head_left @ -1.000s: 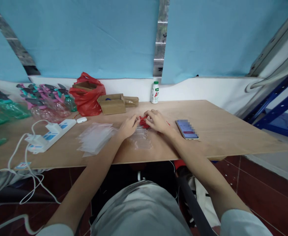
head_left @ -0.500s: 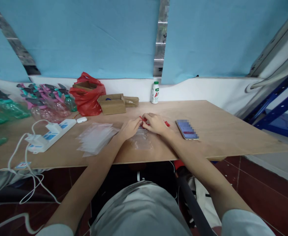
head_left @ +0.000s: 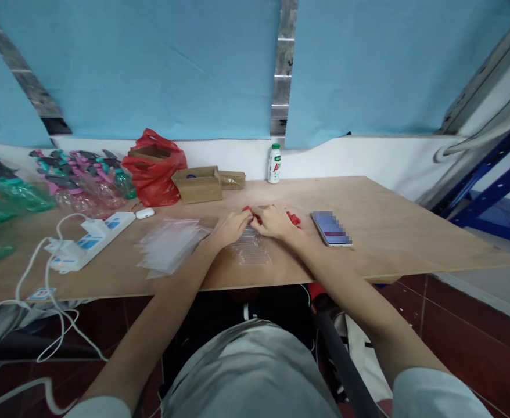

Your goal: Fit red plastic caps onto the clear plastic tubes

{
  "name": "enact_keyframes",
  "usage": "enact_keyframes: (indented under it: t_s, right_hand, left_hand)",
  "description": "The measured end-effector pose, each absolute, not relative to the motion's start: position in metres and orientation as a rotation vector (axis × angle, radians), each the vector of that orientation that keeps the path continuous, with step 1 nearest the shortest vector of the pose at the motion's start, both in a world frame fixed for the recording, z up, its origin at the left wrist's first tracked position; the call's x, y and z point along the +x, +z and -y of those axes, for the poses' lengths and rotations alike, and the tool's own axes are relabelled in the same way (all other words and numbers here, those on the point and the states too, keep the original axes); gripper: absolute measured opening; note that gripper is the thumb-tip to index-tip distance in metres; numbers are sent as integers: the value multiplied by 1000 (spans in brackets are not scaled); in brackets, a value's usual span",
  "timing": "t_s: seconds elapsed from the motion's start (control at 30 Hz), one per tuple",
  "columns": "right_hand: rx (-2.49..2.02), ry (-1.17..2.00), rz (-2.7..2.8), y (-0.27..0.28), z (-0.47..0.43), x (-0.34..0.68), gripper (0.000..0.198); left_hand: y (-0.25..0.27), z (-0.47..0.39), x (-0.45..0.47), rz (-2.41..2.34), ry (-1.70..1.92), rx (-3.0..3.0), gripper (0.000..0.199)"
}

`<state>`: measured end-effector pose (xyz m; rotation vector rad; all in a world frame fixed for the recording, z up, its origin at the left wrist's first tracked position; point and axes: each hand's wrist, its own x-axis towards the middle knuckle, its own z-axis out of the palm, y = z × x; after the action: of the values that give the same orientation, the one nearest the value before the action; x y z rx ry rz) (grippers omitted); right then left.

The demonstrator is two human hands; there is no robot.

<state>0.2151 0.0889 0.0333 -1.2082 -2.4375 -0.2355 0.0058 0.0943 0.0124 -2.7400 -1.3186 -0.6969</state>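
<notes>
My left hand (head_left: 232,227) and my right hand (head_left: 271,222) meet at the middle of the table, fingers bent and closed around small red pieces (head_left: 258,219). Their exact kind is too small to make out, and the fingers partly cover them. Just below the hands lies a row of thin clear sticks or tubes (head_left: 254,255), its upper part hidden by the fingers. More red pieces (head_left: 294,219) lie right beside my right hand. To the left of my left forearm is a fanned stack of clear plastic bags (head_left: 170,247).
A phone (head_left: 331,229) lies to the right. Behind stand a white bottle (head_left: 275,164), a cardboard box (head_left: 199,187) and a red plastic bag (head_left: 157,177). On the left are a power strip (head_left: 92,241) with cables and several spray bottles (head_left: 24,191). The table's front edge is close.
My right hand's fingers have dropped slightly, and its hold around the red pieces has shifted. More of the red pieces beside it now show. My left hand has barely moved.
</notes>
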Motion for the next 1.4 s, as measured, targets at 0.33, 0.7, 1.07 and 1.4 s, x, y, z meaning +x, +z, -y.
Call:
enact_keyframes:
  t_s: [0.33,0.7,1.07,1.4]
  right_hand:
    - [-1146,-211,2464,32,-92,216,27]
    - [-1110,-221,2497,32,-93,218,26]
    - [-985,-186,2411,33,-99,231,30]
    - [-1221,-161,2450,41,-87,226,34]
  left_hand:
    - [9,-100,4,1285,-710,-2787,40]
    - [11,-99,3,1240,-690,-2808,43]
    - [21,-87,4,1465,-963,-2583,29]
    - [19,-87,6,1388,-880,-2673,35]
